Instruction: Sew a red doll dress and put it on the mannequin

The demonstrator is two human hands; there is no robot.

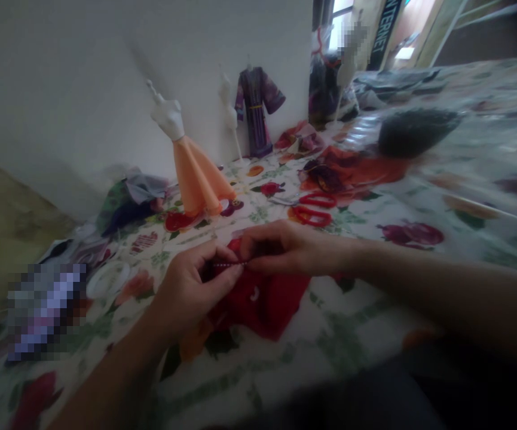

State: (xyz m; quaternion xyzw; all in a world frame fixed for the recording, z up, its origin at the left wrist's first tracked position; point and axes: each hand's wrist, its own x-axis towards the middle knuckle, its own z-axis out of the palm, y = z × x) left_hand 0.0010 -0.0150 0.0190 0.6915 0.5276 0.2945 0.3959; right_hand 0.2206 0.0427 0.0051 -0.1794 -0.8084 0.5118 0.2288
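Note:
A piece of red cloth point(269, 304) hangs from my fingers just over the flowered tablecloth, with a small pale mark on its face. Along its upper edge runs a thin dotted white strip point(225, 264), which could be trim or stitching. My left hand point(193, 278) pinches this edge between thumb and fingers. Close beside it, nearly fingertip to fingertip, my right hand point(283, 248) grips the same edge. Whether a needle or pin is between the fingers I cannot make out. Red-handled scissors point(314, 209) lie beyond my right hand.
Behind my hands stands a small dress form point(168, 119) in an orange skirt point(199, 173). Near the wall are a bare white form point(228, 107) and a purple robe point(256, 113). Orange-red fabric point(361, 170) lies right, cloth scraps point(132, 194) left, beside a white ring-shaped object point(108, 279).

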